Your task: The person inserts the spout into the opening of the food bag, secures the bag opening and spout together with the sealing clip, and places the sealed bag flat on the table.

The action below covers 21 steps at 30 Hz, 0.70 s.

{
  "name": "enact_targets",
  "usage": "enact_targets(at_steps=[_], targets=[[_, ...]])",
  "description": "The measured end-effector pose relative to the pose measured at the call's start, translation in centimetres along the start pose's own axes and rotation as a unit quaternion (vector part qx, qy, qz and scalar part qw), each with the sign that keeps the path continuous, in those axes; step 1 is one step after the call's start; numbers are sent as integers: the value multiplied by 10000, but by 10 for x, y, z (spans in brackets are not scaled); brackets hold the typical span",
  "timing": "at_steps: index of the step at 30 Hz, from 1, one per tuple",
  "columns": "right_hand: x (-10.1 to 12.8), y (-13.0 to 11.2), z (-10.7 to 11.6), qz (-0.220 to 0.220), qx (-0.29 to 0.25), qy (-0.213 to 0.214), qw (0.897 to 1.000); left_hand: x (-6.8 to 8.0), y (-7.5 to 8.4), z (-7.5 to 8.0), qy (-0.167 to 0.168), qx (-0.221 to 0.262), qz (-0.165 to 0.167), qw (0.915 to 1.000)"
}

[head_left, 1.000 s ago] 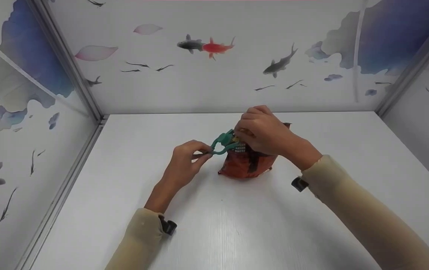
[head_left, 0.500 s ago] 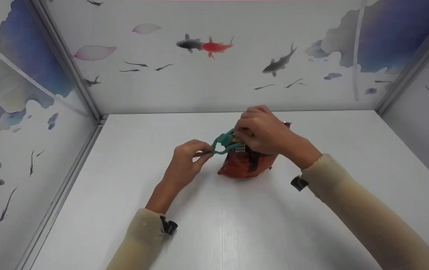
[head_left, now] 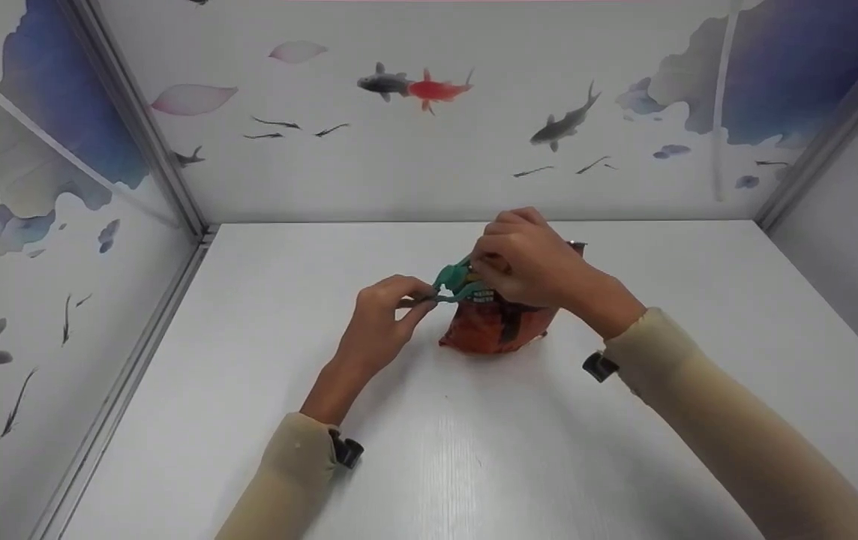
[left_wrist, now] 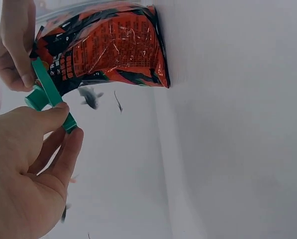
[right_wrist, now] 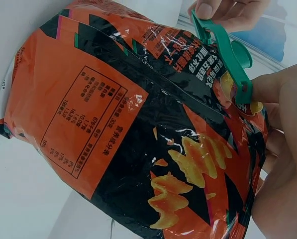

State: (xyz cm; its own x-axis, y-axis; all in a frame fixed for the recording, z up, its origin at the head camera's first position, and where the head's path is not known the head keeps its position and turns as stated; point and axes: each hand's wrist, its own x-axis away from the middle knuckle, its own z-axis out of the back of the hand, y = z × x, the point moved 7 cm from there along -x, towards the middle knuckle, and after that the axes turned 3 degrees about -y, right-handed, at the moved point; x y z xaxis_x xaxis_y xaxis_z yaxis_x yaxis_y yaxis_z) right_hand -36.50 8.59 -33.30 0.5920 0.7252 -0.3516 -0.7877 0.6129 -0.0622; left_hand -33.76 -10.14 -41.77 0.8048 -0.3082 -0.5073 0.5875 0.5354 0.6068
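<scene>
From where I stand, looking down over the person's arms, both hands are at work above the white worktop [head_left: 444, 457]. The left hand [head_left: 382, 326] pinches the near end of a green clip [head_left: 451, 277] between thumb and fingers. The right hand [head_left: 525, 259] has its fingers curled in at the top of a red-and-black snack bag [head_left: 489, 330], right beside the clip. The bag sits upright on the worktop, well back toward the wall with painted fish [head_left: 459, 165]. Compared with a second ago, the left hand has edged a little nearer the right, and the gap between the clip's arms looks narrower; the right hand and the bag have hardly moved.

Seen from the left wrist, thumb and fingertips squeeze the clip's end, a round green knob [left_wrist: 37, 98] sticking out from its side. The clip reaches up to the bag's top, where the right hand is.

From the right wrist, the bag fills most of the view, with a printed panel [right_wrist: 83, 124] and pictured ridged crisps [right_wrist: 175, 196]. The clip lies along its top edge: the left hand is at one end, the right hand gripping the bag's top at the other.
</scene>
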Motion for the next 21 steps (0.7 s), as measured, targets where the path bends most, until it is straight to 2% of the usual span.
enact_targets(at_steps=[9,21], targets=[[-1,-1,0,-4,130,94,9999,-1,2,-8,98,138,-1,9999],[0,1,-1,-11,27,121,9999,1,-1,-13,345,562,288,9974]])
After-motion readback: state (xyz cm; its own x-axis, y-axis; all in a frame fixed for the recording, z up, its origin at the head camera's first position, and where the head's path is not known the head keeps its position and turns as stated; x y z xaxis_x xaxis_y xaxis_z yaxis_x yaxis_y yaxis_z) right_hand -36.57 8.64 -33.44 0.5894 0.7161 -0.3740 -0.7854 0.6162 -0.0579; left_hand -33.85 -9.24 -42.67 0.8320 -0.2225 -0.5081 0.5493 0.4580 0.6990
